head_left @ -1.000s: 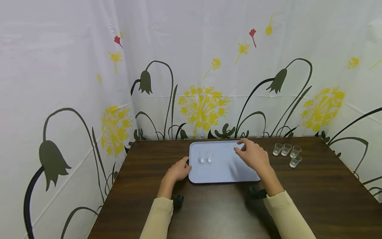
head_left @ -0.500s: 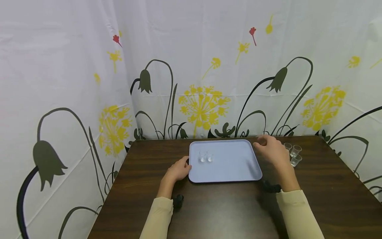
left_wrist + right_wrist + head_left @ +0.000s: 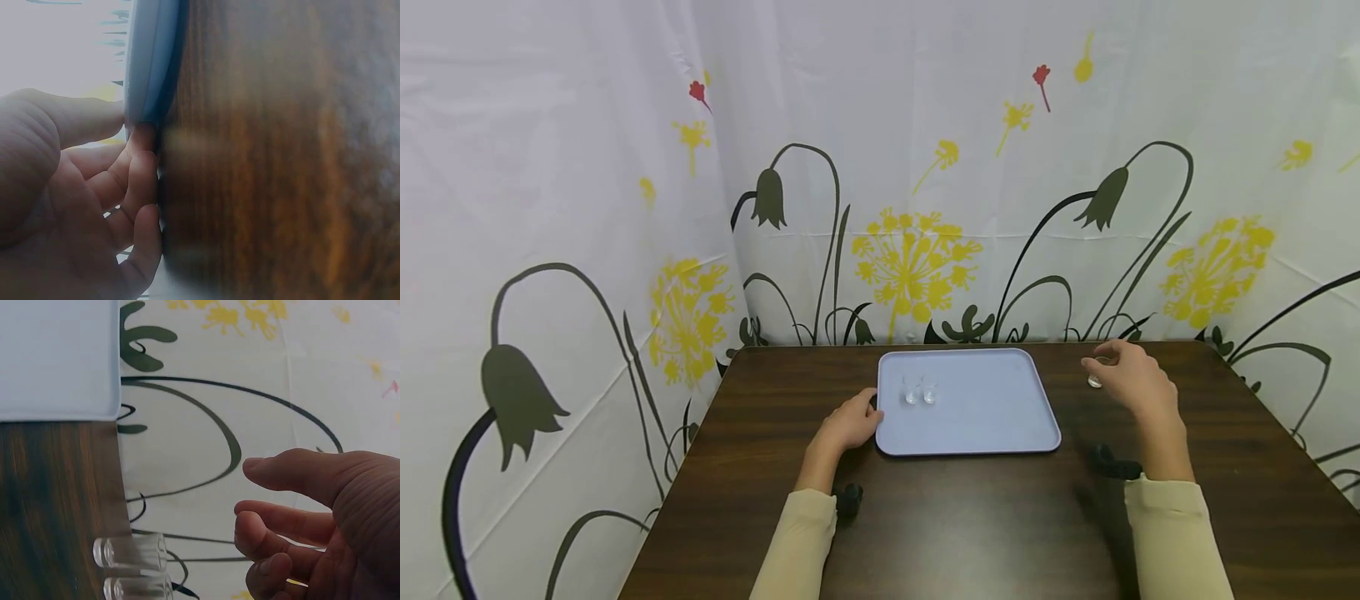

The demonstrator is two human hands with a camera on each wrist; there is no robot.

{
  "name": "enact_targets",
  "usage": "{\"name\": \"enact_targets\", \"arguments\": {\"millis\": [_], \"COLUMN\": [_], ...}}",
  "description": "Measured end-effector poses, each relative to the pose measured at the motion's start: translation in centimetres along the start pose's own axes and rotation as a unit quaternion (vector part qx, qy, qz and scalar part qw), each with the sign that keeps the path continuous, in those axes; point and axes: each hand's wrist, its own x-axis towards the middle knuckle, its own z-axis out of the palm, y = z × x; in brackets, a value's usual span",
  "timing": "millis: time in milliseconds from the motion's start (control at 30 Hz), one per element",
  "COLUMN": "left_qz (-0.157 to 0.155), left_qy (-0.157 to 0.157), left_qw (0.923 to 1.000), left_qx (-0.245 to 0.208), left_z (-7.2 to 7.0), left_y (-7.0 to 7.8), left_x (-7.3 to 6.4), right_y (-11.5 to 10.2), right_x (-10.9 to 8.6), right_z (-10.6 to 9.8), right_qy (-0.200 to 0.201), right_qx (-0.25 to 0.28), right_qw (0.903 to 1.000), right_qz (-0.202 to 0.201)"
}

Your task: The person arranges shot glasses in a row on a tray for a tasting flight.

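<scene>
A pale blue tray [image 3: 977, 421] lies on the dark wooden table. My left hand [image 3: 852, 422] pinches its left edge, and in the left wrist view the thumb is on one side of the rim and fingertips on the other. Two small clear cups [image 3: 929, 394] stand side by side on the tray's left half. Right of the tray, my right hand [image 3: 1141, 385] hovers over another clear cup [image 3: 1095, 382], with thumb and fingers apart and nothing between them. The right wrist view shows two clear cups [image 3: 134, 552] below the fingertips; the hand hides other cups in the head view.
A white curtain [image 3: 820, 83] with flower prints hangs behind the table and at its sides. Brown tabletop [image 3: 962, 533] extends around the tray. A black wrist camera [image 3: 848, 500] sits on the left wrist, another on the right.
My right hand has moved right, from above the tray to over the cups on the table. The left hand stays at the tray's left edge.
</scene>
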Motion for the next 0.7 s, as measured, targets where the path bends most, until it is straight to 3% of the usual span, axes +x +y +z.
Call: {"name": "enact_targets", "arguments": {"millis": [267,700], "left_qz": [0.007,0.029], "left_qy": [-0.004,-0.001], "left_qw": [1.0,0.9993], "left_qx": [-0.004,-0.025], "left_z": [-0.1,0.1], "left_y": [-0.1,0.0], "left_x": [0.2,-0.5], "right_y": [2.4,5.0], "right_x": [-0.7,-0.7], "right_z": [-1.7,-3.0], "right_qy": [-0.037,-0.092], "right_qx": [-0.014,-0.028], "right_qw": [0.9991,0.9953], "right_qz": [0.017,0.011]}}
